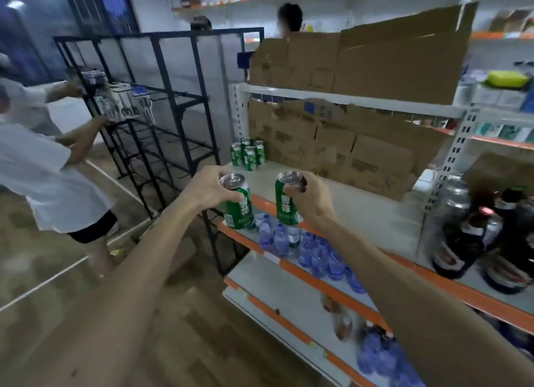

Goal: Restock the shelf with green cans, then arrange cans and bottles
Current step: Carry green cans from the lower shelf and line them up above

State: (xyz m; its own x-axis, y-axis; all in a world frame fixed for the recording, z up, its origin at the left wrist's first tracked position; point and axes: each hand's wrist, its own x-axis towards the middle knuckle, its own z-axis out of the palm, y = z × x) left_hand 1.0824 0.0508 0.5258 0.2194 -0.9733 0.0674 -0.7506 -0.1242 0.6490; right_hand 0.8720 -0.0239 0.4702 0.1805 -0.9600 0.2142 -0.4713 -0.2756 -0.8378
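**Q:** What is held at this moment?

**A:** Two green cans are held, one in each hand. The left can [238, 210] is clasped around its upper half by the left hand [208, 188], whose grip is clamped on it. The right can [286, 204] is taken near its rim by the curled fingers of the right hand [310, 197], and that grip is likewise clamped on its can.

**Q:** Where are the two cans placed relative to the shelf?

**A:** Both are shown top up and slightly tilted at the orange front edge of the middle shelf [361, 210], apart from each other. Contact with the shelf cannot be determined.

**Q:** What stock is already shown?

**A:** A cluster of shelved cans [248, 154], also green, is seen upright at the back left corner of the same shelf. It is set just beside the cardboard sheets [346, 146] that line the rear. Small water bottles [312, 250] are ranged on the shelf below, beneath the held cans. Large dark bottles [468, 242], blurred, are seen to the right, past the white upright.

**Q:** What is shown beyond the shelving?

**A:** A black wire rack [161, 120] is seen to the left, and a person in a white shirt [37, 170] is shown beside it.
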